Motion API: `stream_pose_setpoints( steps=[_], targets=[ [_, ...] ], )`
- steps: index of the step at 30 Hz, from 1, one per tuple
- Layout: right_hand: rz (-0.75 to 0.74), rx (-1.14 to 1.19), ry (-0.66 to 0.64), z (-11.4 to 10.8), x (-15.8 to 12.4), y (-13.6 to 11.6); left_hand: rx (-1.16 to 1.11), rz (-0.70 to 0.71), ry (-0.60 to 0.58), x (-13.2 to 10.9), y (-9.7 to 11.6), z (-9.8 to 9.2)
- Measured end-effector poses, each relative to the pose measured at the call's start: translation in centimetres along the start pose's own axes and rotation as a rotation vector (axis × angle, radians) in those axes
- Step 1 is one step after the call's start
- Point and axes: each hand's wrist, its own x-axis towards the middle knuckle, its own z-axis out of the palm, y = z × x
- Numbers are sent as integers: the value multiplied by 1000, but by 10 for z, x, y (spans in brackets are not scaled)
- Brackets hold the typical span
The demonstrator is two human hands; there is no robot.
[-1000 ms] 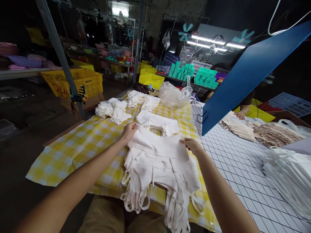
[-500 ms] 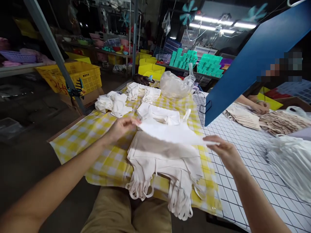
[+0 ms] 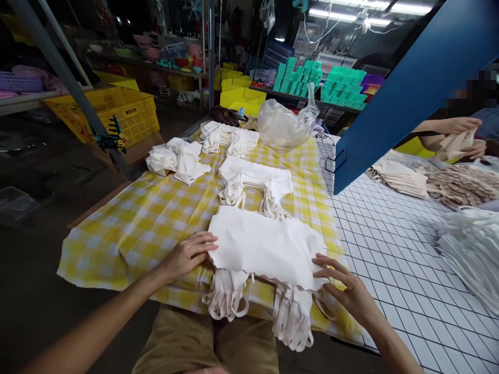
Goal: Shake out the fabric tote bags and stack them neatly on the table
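A white cloth piece [image 3: 265, 244] lies spread over a stack of white strapped garments [image 3: 230, 296], covering their upper part. Below its front edge hang two bunches of thin strap loops [image 3: 294, 327]. At the left edge of the cloth is my left hand [image 3: 191, 254], its fingers stretched out and touching the fabric. My right hand [image 3: 346, 285] rests on the right edge with fingers spread. Just behind lies another pile of white strapped garments [image 3: 255, 176].
A yellow checked cloth [image 3: 136, 239] covers the table. Farther back are crumpled white garments [image 3: 177, 158] and a clear plastic bag [image 3: 284, 124]. A blue panel [image 3: 405, 98] slants at right. Beyond it, a co-worker's hands [image 3: 463, 137] handle beige fabric near a beige stack [image 3: 463, 182].
The white cloth piece, held stretched in the air between both hands before, now lies flat on the stack. Both hands came down toward me, and their fingers opened out along its edges.
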Motion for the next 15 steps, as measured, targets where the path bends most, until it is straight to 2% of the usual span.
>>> stream_pose_setpoints(
  steps=[3,6,11,15],
  targets=[
    [2,23,15,0,0,-1,-27,46,44,5,-2,2],
    [35,89,76,-8,2,-6,-160,-37,94,14,2,-4],
    [47,270,352,-38,23,-29,-377,-226,215,52,24,-34],
    [-9,465,625,-55,57,-59,-442,-280,458,94,37,-60]
  ],
)
